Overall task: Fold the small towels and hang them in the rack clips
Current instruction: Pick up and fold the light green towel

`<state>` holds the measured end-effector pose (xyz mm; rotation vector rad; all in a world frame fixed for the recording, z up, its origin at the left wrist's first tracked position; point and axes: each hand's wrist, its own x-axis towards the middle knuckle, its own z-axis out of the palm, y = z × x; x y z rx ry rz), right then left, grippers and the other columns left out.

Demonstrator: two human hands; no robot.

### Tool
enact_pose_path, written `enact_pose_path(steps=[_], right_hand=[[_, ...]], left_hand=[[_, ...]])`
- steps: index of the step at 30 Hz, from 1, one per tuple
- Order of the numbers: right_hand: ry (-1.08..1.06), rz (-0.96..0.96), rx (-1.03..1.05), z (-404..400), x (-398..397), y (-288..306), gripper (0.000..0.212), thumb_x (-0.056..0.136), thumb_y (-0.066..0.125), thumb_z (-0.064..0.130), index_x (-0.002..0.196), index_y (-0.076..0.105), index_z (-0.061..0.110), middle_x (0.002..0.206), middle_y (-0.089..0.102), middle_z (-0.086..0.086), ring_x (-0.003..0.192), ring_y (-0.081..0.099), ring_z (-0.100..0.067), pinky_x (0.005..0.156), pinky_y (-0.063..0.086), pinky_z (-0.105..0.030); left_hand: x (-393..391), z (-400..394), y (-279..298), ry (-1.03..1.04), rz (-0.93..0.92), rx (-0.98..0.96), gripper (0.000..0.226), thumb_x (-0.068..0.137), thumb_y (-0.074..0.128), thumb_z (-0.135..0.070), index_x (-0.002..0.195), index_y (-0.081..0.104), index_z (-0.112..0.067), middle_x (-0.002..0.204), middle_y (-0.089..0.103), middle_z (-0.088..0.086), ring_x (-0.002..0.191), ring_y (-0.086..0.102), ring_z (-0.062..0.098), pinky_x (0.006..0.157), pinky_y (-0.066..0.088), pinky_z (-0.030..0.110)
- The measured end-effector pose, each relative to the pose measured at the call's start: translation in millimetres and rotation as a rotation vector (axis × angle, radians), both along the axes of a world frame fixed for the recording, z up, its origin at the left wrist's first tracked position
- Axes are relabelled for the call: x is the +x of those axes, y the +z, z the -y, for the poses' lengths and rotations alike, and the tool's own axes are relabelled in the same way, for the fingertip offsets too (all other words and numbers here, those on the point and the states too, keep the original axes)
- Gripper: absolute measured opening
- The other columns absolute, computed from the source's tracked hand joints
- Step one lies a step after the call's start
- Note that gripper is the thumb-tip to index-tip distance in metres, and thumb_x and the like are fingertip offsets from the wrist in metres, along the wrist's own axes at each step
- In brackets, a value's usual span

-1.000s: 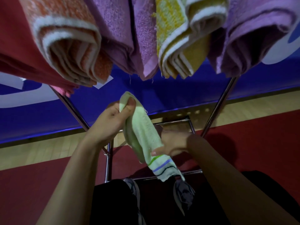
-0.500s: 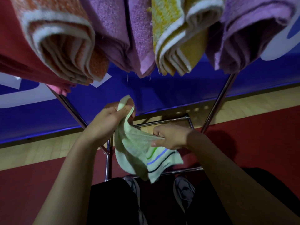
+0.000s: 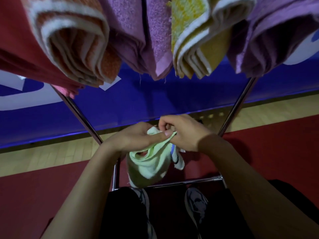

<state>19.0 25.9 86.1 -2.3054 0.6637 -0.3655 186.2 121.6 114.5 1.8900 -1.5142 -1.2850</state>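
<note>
Nearest the camera, two shoes [image 3: 196,204] stand on the red floor [image 3: 34,195] behind the rack's [image 3: 240,104] lower crossbar. Above them, both hands meet at mid-frame. The left hand [image 3: 136,137] grips the top edge of a pale green towel [image 3: 150,166], thumb lying across the cloth; the right hand [image 3: 183,131] pinches the same edge between thumb and curled fingers, touching the left thumb. The towel hangs bunched below the hands, its long axis roughly vertical, upper edge gathered at the fingers, lower end pointing toward the shoes. A white end with blue and dark stripes shows at its right side. It hangs in the air, in front of the rack's legs and well below the hung towels.

Farther off, along the top: a red cloth [image 3: 15,40], an orange towel [image 3: 77,44], a purple towel [image 3: 138,37], a yellow towel [image 3: 196,42] and another purple towel [image 3: 276,37], each folded and hanging down. The clips themselves are out of view. Behind stands a blue banner [image 3: 138,100] bearing white shapes, not legible as writing.
</note>
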Motion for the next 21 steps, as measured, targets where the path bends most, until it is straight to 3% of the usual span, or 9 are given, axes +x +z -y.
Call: enact_pose_path(steps=[3, 5, 7, 10, 12, 16, 19, 21], right_hand=[[-0.035, 0.023, 0.029, -1, -1, 4, 0.014, 0.083, 0.068, 0.014, 0.087, 0.059, 0.025, 0.069, 0.06, 0.012, 0.066, 0.055, -0.004, 0.059, 0.038, -0.014], [-0.056, 0.017, 0.062, 1, -2, 2, 0.019, 0.084, 0.074, 0.03, 0.094, 0.059, 0.026, 0.075, 0.063, 0.008, 0.067, 0.057, -0.004, 0.062, 0.043, -0.017], [-0.11, -0.01, 0.088, 7, -3, 0, 0.032, 0.081, 0.078, 0.048, 0.096, 0.059, 0.027, 0.076, 0.065, 0.005, 0.065, 0.056, -0.006, 0.065, 0.048, -0.024], [-0.129, -0.156, 0.011, 21, -13, -2, 0.038, 0.082, 0.075, 0.058, 0.097, 0.064, 0.025, 0.085, 0.069, 0.006, 0.079, 0.063, -0.009, 0.075, 0.049, -0.032], [-0.103, -0.223, 0.044, 30, -23, -2, 0.03, 0.089, 0.069, 0.054, 0.094, 0.069, 0.024, 0.085, 0.074, 0.005, 0.08, 0.07, -0.009, 0.076, 0.054, -0.033], [-0.103, -0.149, 0.205, 31, -33, 7, 0.027, 0.101, 0.057, 0.041, 0.083, 0.07, 0.026, 0.075, 0.076, 0.003, 0.071, 0.074, -0.005, 0.079, 0.061, -0.044], [-0.13, -0.056, 0.24, 31, -31, 10, 0.037, 0.104, 0.049, 0.04, 0.097, 0.07, 0.01, 0.085, 0.076, -0.007, 0.074, 0.075, -0.007, 0.083, 0.059, -0.051], [-0.154, 0.013, 0.258, 31, -29, 9, 0.037, 0.105, 0.05, 0.036, 0.103, 0.067, 0.002, 0.091, 0.074, -0.013, 0.077, 0.075, -0.01, 0.083, 0.058, -0.053]], left_hand=[[4, 0, -2, -0.009, -0.022, -0.033, 0.06, 0.099, 0.058, -0.059, 0.067, 0.035, -0.014, 0.061, 0.025, -0.001, 0.05, 0.024, 0.012, 0.047, 0.026, 0.022], [9, 0, -7, -0.022, 0.0, -0.069, 0.059, 0.102, 0.054, -0.059, 0.071, 0.045, -0.01, 0.064, 0.033, 0.001, 0.057, 0.031, 0.014, 0.055, 0.026, 0.029], [13, -1, -8, 0.01, 0.004, -0.125, 0.052, 0.101, 0.05, -0.059, 0.086, 0.063, -0.011, 0.073, 0.05, 0.003, 0.067, 0.044, 0.017, 0.066, 0.036, 0.034], [16, -4, -5, 0.122, -0.069, -0.228, 0.041, 0.105, 0.049, -0.049, 0.095, 0.068, -0.014, 0.081, 0.06, 0.009, 0.073, 0.054, 0.021, 0.072, 0.043, 0.039], [21, -6, -5, 0.222, -0.086, -0.277, 0.04, 0.107, 0.051, -0.047, 0.094, 0.07, -0.015, 0.083, 0.067, 0.008, 0.077, 0.062, 0.022, 0.076, 0.05, 0.039], [24, -8, -3, 0.367, -0.07, -0.212, 0.066, 0.091, 0.054, -0.069, 0.096, 0.067, -0.005, 0.089, 0.071, 0.019, 0.085, 0.071, 0.036, 0.091, 0.057, 0.056], [21, -5, -3, 0.434, -0.161, -0.221, 0.044, 0.101, 0.057, -0.055, 0.104, 0.076, -0.016, 0.107, 0.076, 0.014, 0.105, 0.073, 0.032, 0.103, 0.055, 0.052], [18, -2, -1, 0.39, -0.246, -0.229, 0.026, 0.108, 0.053, -0.033, 0.106, 0.075, -0.021, 0.098, 0.078, 0.001, 0.094, 0.075, 0.019, 0.092, 0.059, 0.038]])
